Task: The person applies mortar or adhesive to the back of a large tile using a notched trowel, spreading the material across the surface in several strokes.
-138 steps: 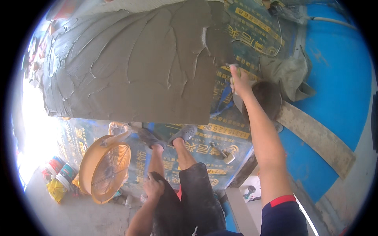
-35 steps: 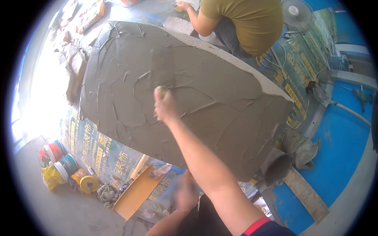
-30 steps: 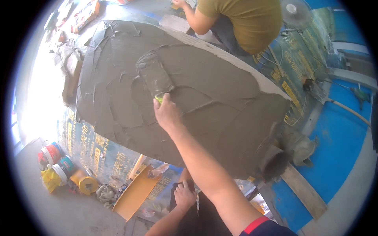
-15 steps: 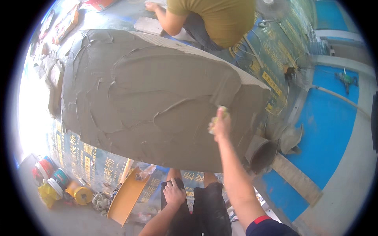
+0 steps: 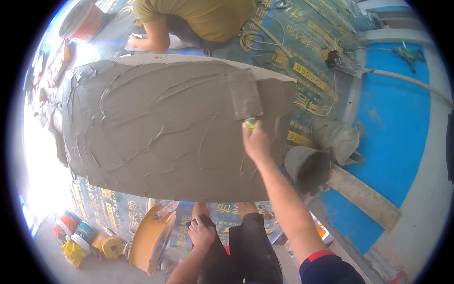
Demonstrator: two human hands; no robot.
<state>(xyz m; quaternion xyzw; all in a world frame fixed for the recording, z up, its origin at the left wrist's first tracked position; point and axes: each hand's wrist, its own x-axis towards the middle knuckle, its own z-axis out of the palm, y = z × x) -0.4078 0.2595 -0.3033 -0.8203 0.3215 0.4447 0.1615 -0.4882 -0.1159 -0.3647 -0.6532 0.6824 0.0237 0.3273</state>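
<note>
My right hand [image 5: 257,141] grips the yellow-green handle of a flat rectangular trowel [image 5: 244,94]. Its blade lies against the grey mortar [image 5: 156,137] near the right part of a large slab. Mortar covers nearly the whole face of this slab; a bare ribbed strip [image 5: 165,58] shows along the far edge. Curved ridges run across the coating. My left hand [image 5: 202,233] rests on my left knee, fingers bent but apart, with nothing seen in it.
A co-worker [image 5: 198,21] crouches beyond the slab, near a red-and-white bucket [image 5: 84,21]. To the right are a grey-stained bucket [image 5: 307,168], a board [image 5: 364,196], a cable and a green power tool [image 5: 409,57]. An orange-yellow curved piece [image 5: 147,236] and several tubs stand at lower left.
The whole view has shifted. My right hand has drawn the trowel toward the slab's near side, and its blade now leans left instead of right. The mortar ridges differ. My left hand stays on my knee.
</note>
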